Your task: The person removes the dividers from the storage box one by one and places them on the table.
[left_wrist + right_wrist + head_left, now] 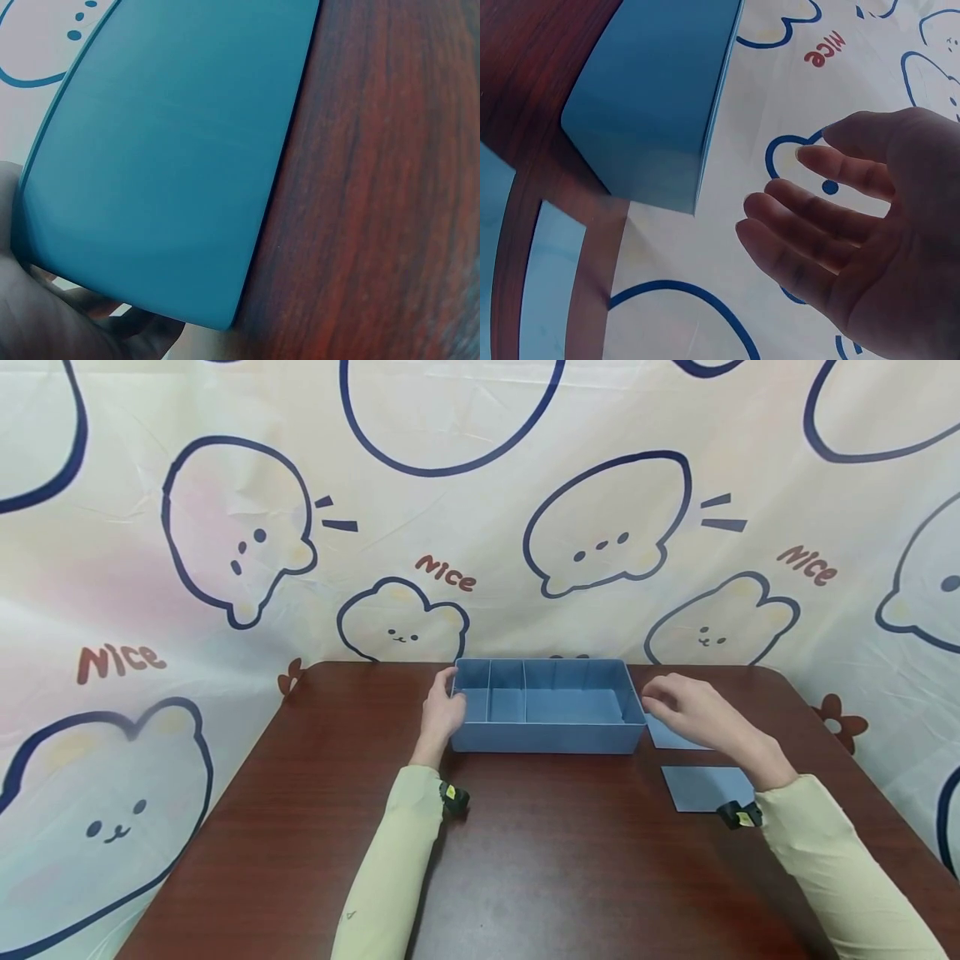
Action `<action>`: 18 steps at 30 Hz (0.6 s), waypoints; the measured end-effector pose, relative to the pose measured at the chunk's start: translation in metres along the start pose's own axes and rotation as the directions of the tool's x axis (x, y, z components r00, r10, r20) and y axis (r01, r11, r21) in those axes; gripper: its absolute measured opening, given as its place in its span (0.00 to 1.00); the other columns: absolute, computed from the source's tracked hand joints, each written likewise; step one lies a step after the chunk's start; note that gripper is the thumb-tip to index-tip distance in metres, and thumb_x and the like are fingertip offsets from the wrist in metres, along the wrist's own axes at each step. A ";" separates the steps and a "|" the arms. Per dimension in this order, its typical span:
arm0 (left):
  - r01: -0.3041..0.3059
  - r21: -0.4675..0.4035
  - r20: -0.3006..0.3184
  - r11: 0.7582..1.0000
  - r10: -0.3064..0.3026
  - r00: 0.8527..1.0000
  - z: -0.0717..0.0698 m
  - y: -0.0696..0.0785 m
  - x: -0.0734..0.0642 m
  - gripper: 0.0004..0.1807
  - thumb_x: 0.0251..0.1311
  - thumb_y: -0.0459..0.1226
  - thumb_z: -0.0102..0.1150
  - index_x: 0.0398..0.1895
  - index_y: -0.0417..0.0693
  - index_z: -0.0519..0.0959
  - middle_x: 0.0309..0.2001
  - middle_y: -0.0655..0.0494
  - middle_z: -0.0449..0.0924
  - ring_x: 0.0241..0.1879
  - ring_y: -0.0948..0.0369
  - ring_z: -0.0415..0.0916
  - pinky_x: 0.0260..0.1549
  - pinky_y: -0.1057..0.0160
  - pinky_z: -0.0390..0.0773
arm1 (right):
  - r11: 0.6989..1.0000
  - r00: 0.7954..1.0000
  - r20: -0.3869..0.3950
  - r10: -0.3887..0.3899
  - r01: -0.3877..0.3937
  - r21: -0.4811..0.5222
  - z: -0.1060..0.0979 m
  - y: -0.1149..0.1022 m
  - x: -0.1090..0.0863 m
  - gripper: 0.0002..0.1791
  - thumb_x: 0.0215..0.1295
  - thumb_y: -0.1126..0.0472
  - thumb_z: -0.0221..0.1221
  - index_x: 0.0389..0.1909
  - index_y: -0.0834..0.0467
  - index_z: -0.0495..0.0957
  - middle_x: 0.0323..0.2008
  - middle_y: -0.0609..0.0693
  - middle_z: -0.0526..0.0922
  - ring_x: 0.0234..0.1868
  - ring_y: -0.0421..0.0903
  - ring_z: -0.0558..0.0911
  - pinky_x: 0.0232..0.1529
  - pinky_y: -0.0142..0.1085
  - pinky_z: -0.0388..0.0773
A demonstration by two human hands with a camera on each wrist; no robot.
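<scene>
Backdrop [232,518]: pale cloth printed with dark-blue bear outlines and the word "Nice" in red-brown. Counter [540,868]: dark reddish-brown, streaked with wood grain.

Item one on my feed: a box [543,740], blue, rectangular, open-topped, its outer walls smooth and plain. Two thin dividers [525,693] stand toward its left-grip end, making two narrow compartments there and one wide compartment on the right-grip side. Location: on the counter, between both grips. Orientation: opening upward; long axis crosswise, running from the left grip toward the right grip; one long wall faces the wearer.

Left grip [442,714]: clamped on the box's near-hand end wall, thumb at the rim, other fingers bent along the outside. Right grip [697,706]: fingers apart and loosely bent, just beside the box's opposite end; I see a gap between them in the right wrist view.

Item two: flat blue panels, two. The farther panel [669,737] lies partly hidden behind the right grip; the nearer panel [703,788] lies below that grip, toward the wearer.
</scene>
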State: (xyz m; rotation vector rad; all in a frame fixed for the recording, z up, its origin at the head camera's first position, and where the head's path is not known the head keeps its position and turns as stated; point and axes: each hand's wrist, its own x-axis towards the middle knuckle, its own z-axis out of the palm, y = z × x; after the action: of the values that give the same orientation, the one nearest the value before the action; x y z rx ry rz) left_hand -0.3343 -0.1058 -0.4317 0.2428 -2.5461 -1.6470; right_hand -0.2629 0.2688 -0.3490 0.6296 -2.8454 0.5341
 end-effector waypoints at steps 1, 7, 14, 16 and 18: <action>0.000 0.001 0.000 1.000 0.000 1.000 0.000 0.000 0.000 0.29 0.68 0.35 0.45 0.72 0.59 0.61 0.72 0.49 0.63 0.71 0.48 0.62 0.66 0.40 0.65 | 1.000 1.000 -0.004 0.000 0.000 0.003 0.001 -0.001 0.001 0.11 0.67 0.61 0.59 0.48 0.59 0.80 0.41 0.55 0.84 0.38 0.48 0.79 0.42 0.47 0.82; 0.002 0.005 0.002 1.000 -0.002 1.000 0.000 0.001 0.000 0.28 0.68 0.36 0.45 0.72 0.60 0.60 0.73 0.49 0.62 0.71 0.47 0.62 0.66 0.40 0.64 | 1.000 0.999 -0.028 -0.021 0.021 0.016 0.008 -0.003 0.009 0.12 0.67 0.61 0.58 0.49 0.58 0.79 0.41 0.55 0.84 0.38 0.48 0.80 0.43 0.47 0.82; -0.004 0.013 -0.002 1.000 0.004 1.000 -0.001 0.002 -0.001 0.28 0.68 0.35 0.45 0.72 0.59 0.60 0.73 0.49 0.62 0.72 0.48 0.61 0.67 0.40 0.63 | 0.998 0.999 -0.042 -0.013 0.015 0.057 0.014 -0.007 0.015 0.15 0.69 0.59 0.57 0.53 0.60 0.77 0.42 0.55 0.83 0.39 0.48 0.81 0.43 0.47 0.83; -0.004 0.017 -0.003 1.000 0.004 1.000 0.000 0.002 -0.001 0.28 0.68 0.35 0.45 0.72 0.59 0.60 0.73 0.49 0.62 0.71 0.48 0.62 0.67 0.40 0.64 | 0.998 0.999 -0.045 -0.003 0.006 0.067 0.016 -0.010 0.017 0.16 0.69 0.58 0.56 0.54 0.60 0.76 0.42 0.55 0.83 0.40 0.49 0.81 0.43 0.48 0.83; -0.003 0.020 -0.003 1.000 0.004 1.000 0.000 0.002 -0.001 0.28 0.68 0.36 0.46 0.71 0.59 0.60 0.73 0.49 0.63 0.71 0.48 0.62 0.67 0.40 0.64 | 0.997 0.999 -0.049 0.002 0.002 0.073 0.017 -0.012 0.019 0.17 0.69 0.58 0.56 0.56 0.60 0.75 0.43 0.55 0.84 0.40 0.49 0.81 0.42 0.48 0.83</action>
State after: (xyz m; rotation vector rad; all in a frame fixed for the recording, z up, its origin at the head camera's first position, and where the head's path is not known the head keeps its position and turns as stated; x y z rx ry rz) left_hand -0.3331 -0.1050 -0.4301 0.2420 -2.5609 -1.6191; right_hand -0.2764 0.2451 -0.3565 0.6198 -2.7909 0.6468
